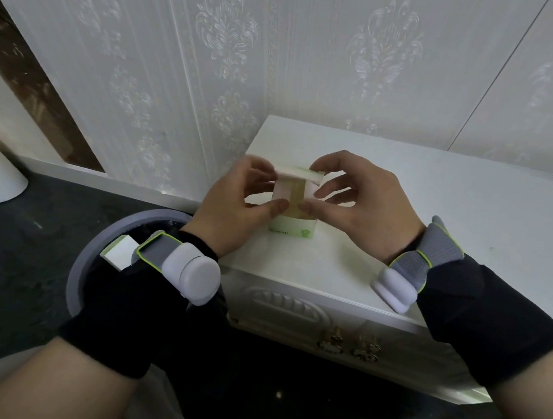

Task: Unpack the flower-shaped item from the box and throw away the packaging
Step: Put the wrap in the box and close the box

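1. A person stands at a white cabinet (440,207) next to a wall with swirly paper.
2. A small white and green box (293,218) stands upright on the cabinet top, near its left edge.
3. The left hand (233,211) holds the box from the left side, thumb on the front and fingers behind.
4. The right hand (361,205) holds it from the right side, thumb on the front too.
5. The right hand's fingers pinch the white lid flap (301,173) at the top, which sticks out flat.
6. I cannot see a flower-shaped thing; the inside of the box is hidden.
7. Both wrists wear gray straps with white round pieces.
8. A gray bin (90,257) sits on the dark floor, just left of the cabinet.
9. A white and green packet (118,251) rests at the bin's rim, under the left wrist.
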The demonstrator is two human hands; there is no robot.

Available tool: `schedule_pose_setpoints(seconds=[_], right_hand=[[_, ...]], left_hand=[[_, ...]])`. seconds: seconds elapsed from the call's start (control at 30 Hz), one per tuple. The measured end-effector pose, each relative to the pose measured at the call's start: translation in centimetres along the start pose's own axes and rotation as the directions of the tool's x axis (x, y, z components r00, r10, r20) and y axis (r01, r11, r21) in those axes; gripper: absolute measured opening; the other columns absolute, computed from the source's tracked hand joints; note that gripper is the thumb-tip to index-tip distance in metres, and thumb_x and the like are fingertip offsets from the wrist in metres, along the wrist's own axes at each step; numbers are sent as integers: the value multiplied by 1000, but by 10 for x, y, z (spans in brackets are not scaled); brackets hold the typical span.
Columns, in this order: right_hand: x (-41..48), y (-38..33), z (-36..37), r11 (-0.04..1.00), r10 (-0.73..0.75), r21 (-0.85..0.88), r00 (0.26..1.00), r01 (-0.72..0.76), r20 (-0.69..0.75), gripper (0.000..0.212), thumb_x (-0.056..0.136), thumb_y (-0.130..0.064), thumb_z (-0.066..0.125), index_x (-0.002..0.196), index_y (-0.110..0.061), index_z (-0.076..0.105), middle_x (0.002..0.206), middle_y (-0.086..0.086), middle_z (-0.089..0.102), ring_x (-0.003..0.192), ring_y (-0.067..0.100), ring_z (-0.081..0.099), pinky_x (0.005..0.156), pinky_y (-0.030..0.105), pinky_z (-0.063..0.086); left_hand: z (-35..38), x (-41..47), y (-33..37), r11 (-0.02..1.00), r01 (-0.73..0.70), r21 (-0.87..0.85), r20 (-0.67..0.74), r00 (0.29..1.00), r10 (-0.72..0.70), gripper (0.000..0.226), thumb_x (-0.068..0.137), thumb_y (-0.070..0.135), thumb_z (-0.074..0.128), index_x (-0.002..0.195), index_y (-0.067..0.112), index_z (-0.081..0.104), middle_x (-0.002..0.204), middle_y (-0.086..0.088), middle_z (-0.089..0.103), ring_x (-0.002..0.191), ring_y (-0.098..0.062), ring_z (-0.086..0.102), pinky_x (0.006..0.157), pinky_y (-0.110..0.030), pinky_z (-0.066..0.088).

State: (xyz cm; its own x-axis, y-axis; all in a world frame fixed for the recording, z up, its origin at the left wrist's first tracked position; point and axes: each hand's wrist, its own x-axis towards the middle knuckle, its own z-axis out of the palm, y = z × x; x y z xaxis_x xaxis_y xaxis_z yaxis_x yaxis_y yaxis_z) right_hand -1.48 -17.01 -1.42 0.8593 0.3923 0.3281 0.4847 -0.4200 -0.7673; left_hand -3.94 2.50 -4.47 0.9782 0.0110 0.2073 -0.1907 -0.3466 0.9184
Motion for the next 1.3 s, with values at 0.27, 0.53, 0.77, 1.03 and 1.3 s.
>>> schedule_pose_setpoints(seconds=[0.27, 0.53, 0.77, 1.03, 1.3], right_hand=[[-4, 12, 1, 992, -94, -84, 995, 96, 26, 8, 81, -20, 70, 87, -16, 71, 92, 7, 68, 82, 17, 64, 74, 33, 55], [-5, 15, 0, 974, -141, -175, 990, 144, 32, 6, 80, -24, 71, 83, -20, 73, 88, 6, 72, 76, 19, 65, 71, 36, 55], [-8, 15, 1, 976, -125, -171, 989, 138, 85, 4, 79, -18, 72, 81, -18, 74, 95, -2, 69, 82, 12, 60, 74, 26, 51], [-9, 14, 13, 998, 57, -12, 998, -57, -4, 17, 73, -24, 76, 88, -27, 71, 101, -2, 67, 86, 13, 63, 79, 37, 55], [20, -41, 70, 911, 162, 383, 987, -151, 3, 33, 82, -9, 66, 113, -17, 58, 113, 7, 65, 88, 18, 69, 80, 37, 58]], left_hand=[[-6, -5, 1, 998, 16, -55, 158, 987, -7, 40, 67, 13, 82, 103, 19, 68, 120, 1, 66, 113, -7, 62, 87, -33, 56], [-6, -5, 0, 998, 3, -56, 130, 992, 4, 26, 72, 8, 78, 93, 23, 71, 122, -6, 66, 112, -6, 63, 96, -28, 50], [-9, -5, -3, 995, -31, 99, 137, 990, 18, 24, 68, 35, 77, 91, 33, 74, 124, 9, 64, 118, -1, 57, 100, -29, 46], [-6, -9, -1, 999, 45, -12, 111, 993, -43, 36, 69, 8, 80, 99, 25, 69, 116, 4, 66, 108, -4, 64, 95, -30, 51], [-88, -24, 7, 968, 174, -183, -65, 980, -188, 34, 75, 0, 72, 103, 16, 61, 104, -3, 69, 92, -8, 69, 85, -24, 55]])
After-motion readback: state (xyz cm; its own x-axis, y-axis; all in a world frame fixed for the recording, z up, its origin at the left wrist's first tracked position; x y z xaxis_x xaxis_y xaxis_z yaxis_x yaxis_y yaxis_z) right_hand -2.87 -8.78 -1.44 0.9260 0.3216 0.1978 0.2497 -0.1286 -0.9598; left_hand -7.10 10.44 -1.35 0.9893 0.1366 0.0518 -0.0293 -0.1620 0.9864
